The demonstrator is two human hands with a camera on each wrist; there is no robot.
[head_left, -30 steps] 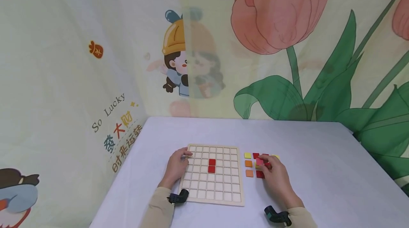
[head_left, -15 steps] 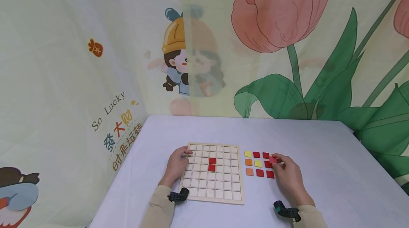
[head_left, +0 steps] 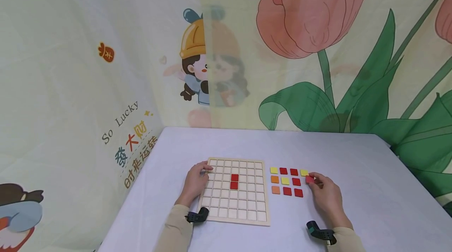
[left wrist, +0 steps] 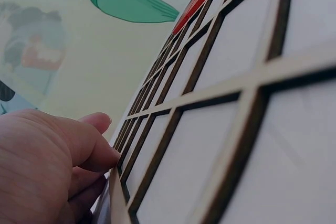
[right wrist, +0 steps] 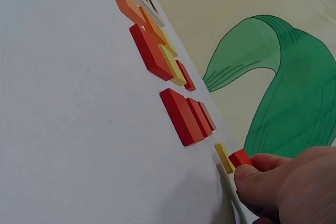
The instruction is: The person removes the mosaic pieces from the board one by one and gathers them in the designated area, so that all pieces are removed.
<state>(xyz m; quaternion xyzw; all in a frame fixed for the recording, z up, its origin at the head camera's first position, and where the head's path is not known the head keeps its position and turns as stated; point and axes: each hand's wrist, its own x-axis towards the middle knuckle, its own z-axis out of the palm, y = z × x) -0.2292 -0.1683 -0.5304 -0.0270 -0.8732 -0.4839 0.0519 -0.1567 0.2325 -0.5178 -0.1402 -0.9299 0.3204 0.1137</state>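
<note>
In the head view, a square wooden grid board (head_left: 247, 201) lies on the table with two red tiles (head_left: 234, 181) in neighbouring cells near its middle. My left hand (head_left: 193, 182) holds the board's left edge near its far corner; up close, the fingertips (left wrist: 107, 156) touch the frame. Between thumb and finger my right hand (head_left: 325, 194) pinches a red square tile (head_left: 309, 179). This tile is close to a yellow tile (head_left: 304, 172), the rightmost of the loose ones. The right wrist view shows the pinched tile tilted beside that yellow tile.
Right of the board, loose tiles lie in short rows: yellow (head_left: 285, 181), orange (head_left: 274, 179) and several red (head_left: 298, 192). The white-covered table (head_left: 318, 150) meets a printed curtain (head_left: 233, 118) at the back. Each wrist wears a black camera (head_left: 198, 215).
My right hand has moved right with the red tile, from above the middle of the loose tiles to their right end, uncovering the rightmost yellow tile. My left hand stays at the board's edge.
</note>
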